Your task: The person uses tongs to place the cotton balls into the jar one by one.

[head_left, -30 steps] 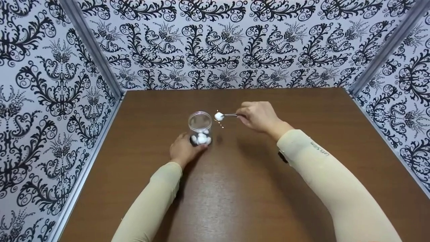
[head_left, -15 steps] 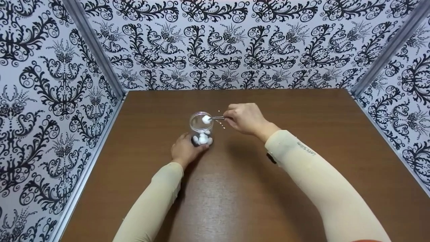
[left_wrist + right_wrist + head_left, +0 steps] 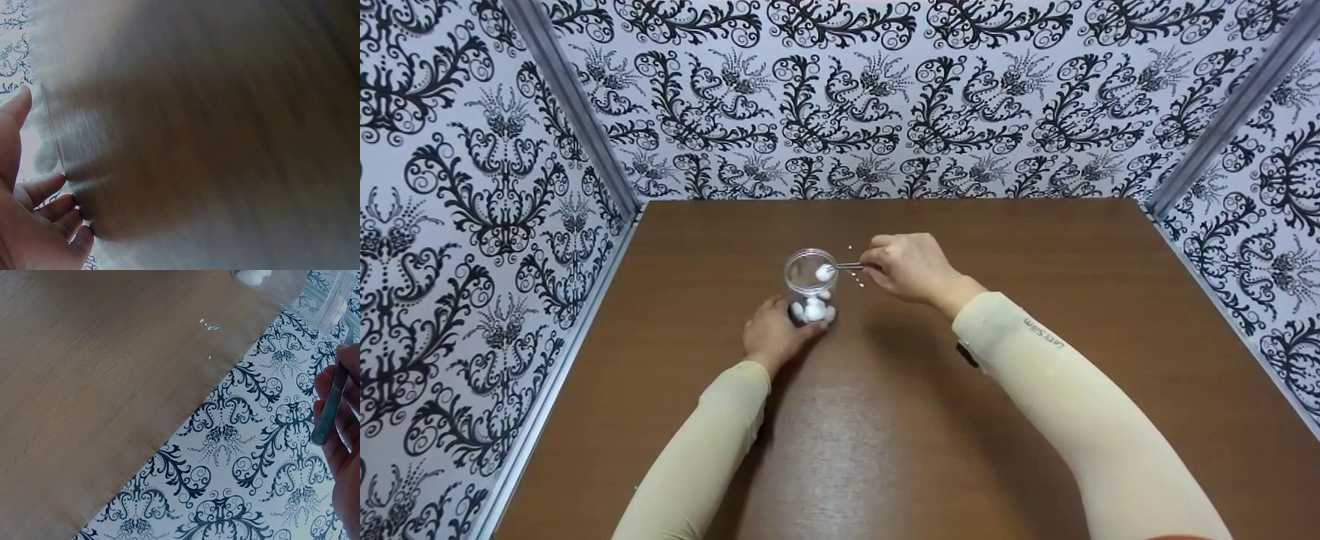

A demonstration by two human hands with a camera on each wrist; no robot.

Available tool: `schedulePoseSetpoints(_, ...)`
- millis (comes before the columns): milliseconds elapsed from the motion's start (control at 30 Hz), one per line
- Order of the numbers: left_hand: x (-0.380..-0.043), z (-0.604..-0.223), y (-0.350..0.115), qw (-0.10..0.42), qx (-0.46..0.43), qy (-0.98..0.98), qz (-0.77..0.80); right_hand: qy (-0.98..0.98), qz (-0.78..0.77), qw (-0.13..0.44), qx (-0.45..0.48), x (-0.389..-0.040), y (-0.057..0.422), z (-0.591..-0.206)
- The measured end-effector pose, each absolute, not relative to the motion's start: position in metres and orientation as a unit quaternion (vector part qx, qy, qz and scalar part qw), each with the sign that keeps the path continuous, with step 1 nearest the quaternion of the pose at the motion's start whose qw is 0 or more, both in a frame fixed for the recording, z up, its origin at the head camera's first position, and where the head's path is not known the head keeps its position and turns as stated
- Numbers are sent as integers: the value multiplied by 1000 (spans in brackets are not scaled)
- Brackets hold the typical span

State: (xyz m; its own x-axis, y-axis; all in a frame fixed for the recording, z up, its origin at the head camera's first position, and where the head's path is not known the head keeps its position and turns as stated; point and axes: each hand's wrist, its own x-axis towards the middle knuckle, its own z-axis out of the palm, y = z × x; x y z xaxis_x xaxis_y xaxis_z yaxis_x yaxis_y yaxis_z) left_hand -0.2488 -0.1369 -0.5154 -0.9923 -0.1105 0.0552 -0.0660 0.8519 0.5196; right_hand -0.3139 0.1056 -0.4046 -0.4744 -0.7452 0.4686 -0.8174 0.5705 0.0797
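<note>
A clear round jar (image 3: 797,259) stands on the table with several white cotton balls (image 3: 814,310) at its bottom. My left hand (image 3: 775,334) holds the jar low down, fingers and thumb around its base. My right hand (image 3: 911,266) pinches metal tweezers (image 3: 850,265), whose tips carry one cotton ball (image 3: 825,272) at the right side of the jar's mouth. From the right wrist, the tweezers' rounded end (image 3: 323,430) sticks out of the hand; their tips run out of that view. Only part of the jar (image 3: 336,301) shows there.
Small white specks (image 3: 861,284) lie on the brown table (image 3: 975,247) just right of the jar. Black-and-white patterned walls (image 3: 840,97) with grey corner posts (image 3: 574,105) stand behind and at both sides of the table.
My right hand has moved left, bringing the tweezers and cotton ball from beside the jar to its mouth, then slightly lower. The left hand keeps its hold on the jar.
</note>
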Motion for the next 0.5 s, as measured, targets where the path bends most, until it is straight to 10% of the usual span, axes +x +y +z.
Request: schedulePoseSetpoints(500, -251, -517, -138, 41, 43, -961, -271, -857, 80, 229, 455, -313, 111, -403)
